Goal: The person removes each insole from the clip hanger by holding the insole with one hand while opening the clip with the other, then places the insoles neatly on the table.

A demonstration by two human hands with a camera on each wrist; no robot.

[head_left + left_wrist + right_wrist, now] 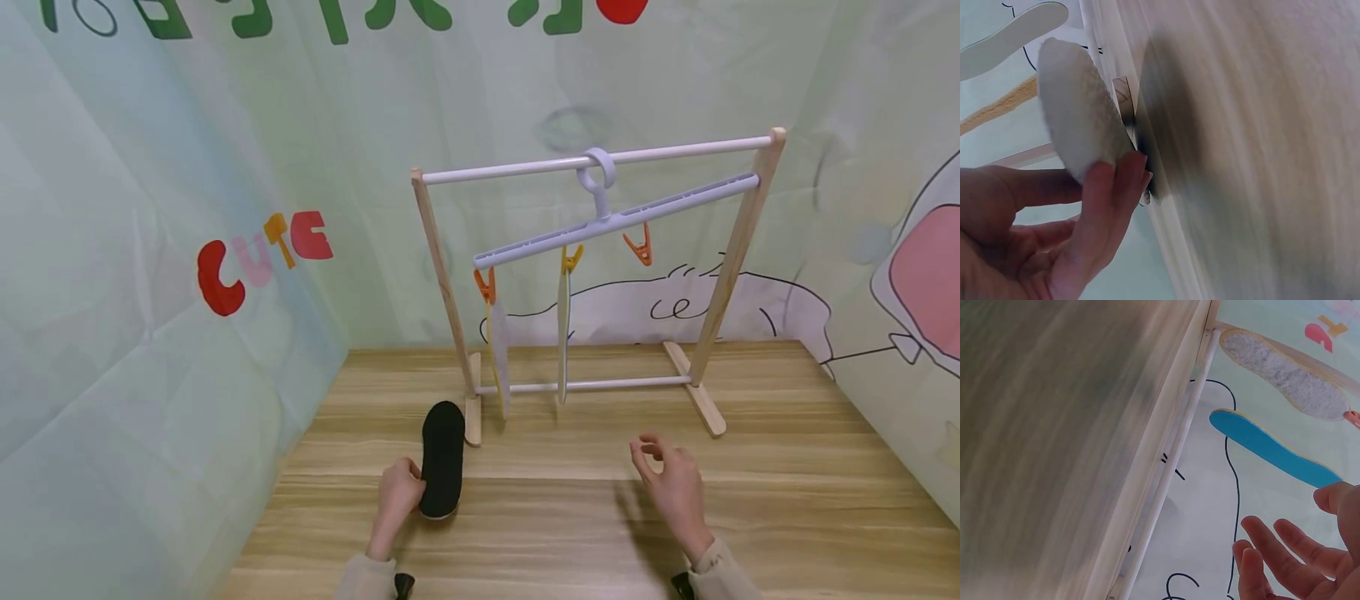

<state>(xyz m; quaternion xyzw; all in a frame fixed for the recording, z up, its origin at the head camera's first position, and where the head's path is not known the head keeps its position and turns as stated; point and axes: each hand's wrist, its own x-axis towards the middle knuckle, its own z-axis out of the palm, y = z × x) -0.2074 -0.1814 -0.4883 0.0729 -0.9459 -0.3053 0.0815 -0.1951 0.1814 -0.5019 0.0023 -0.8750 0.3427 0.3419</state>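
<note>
My left hand [400, 493] pinches the lower side edge of an insole [443, 458], which is held over the table at the left. The insole's black face shows in the head view. Its white fluffy face [1075, 106] shows in the left wrist view, between thumb and fingers. Over the table's right part, my right hand [673, 487] is raised with loosely bent fingers and holds nothing. Two more insoles hang from a hanger [536, 246]: a fluffy pale one [1285, 375] on an orange clip [486, 287] and a blue-faced one [1272, 449] on a yellow clip [572, 258].
A wooden rack [729, 271] with a white top rod [690, 152] carries the tilted hanger, its left end lower. Another orange clip [641, 247] hangs at the right with nothing in it. Printed cloth [247, 400] walls in the wooden table [555, 533] at the back and sides.
</note>
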